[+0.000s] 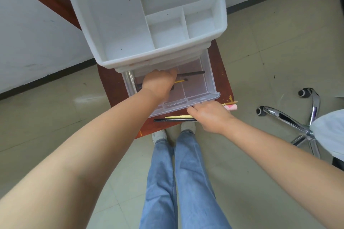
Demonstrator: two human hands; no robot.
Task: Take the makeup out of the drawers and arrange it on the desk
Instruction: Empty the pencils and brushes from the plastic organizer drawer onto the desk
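A white plastic organizer [119, 24] stands on a reddish-brown desk [109, 87], its clear drawer [201, 98] pulled out toward me. My left hand [158, 83] reaches into the drawer with its fingertips hidden under the organizer; a black pencil [193, 73] and a yellow-handled brush [181, 80] lie by it. My right hand [210, 115] holds several long items at the drawer's front: a yellow stick [176, 116], a black pencil [171, 120], and a pink item [231, 107] poking out on the right.
The organizer's top tray has several bare compartments. A chrome office-chair base [290, 119] with castors stands on the tiled floor to the right. My legs in jeans and white shoes stand just below the desk's front edge. A white wall runs along the left.
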